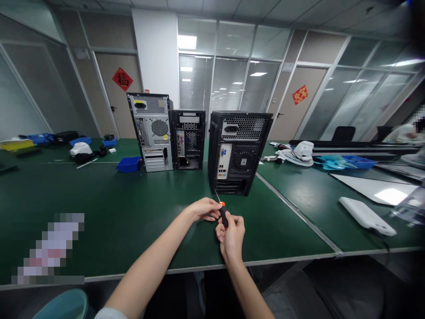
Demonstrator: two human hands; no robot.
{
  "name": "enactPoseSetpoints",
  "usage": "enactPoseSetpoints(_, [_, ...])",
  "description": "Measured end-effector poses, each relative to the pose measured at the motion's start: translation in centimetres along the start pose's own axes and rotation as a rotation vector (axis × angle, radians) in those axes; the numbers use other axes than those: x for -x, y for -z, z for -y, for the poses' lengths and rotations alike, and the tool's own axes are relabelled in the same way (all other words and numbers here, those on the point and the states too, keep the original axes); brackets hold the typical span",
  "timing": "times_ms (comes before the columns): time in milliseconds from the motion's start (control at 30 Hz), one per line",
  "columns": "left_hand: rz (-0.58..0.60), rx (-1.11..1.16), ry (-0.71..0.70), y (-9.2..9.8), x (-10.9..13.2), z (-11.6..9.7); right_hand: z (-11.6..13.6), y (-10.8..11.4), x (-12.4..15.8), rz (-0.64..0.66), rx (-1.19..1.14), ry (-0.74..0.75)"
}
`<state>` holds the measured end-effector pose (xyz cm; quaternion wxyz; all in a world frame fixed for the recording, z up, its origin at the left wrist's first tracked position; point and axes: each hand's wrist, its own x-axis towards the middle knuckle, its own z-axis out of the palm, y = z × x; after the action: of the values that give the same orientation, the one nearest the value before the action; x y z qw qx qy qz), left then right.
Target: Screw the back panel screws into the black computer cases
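Note:
A black computer case [244, 153] stands upright on the green table [159, 230], its rear panel facing me. My right hand [232, 230] is closed around the dark handle of a screwdriver [223, 214] with an orange collar. The shaft points up and left, and its tip meets the lower left corner of the case's rear. My left hand [206, 209] is beside the collar, with its thumb and index finger closed at the front of the handle.
A silver-backed computer case [154, 133] and a smaller black case [189, 139] stand further left. Near them lies a blue tray [129, 164]. White power bank-like object [367, 215] lies at right. A person [403, 133] is at the far right.

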<state>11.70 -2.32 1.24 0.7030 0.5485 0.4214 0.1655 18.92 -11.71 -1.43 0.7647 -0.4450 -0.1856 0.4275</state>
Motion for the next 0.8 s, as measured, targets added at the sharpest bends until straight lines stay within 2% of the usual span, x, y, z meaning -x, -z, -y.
enactPoseSetpoints(700, [-0.056,-0.095,-0.038,-0.5,0.5,-0.4,0.9,0.5,-0.1,0.062,-0.016,-0.067])
enactPoseSetpoints(800, [-0.115,-0.189,-0.092,-0.2,0.4,-0.4,1.2,0.6,-0.1,0.077,-0.021,-0.077])
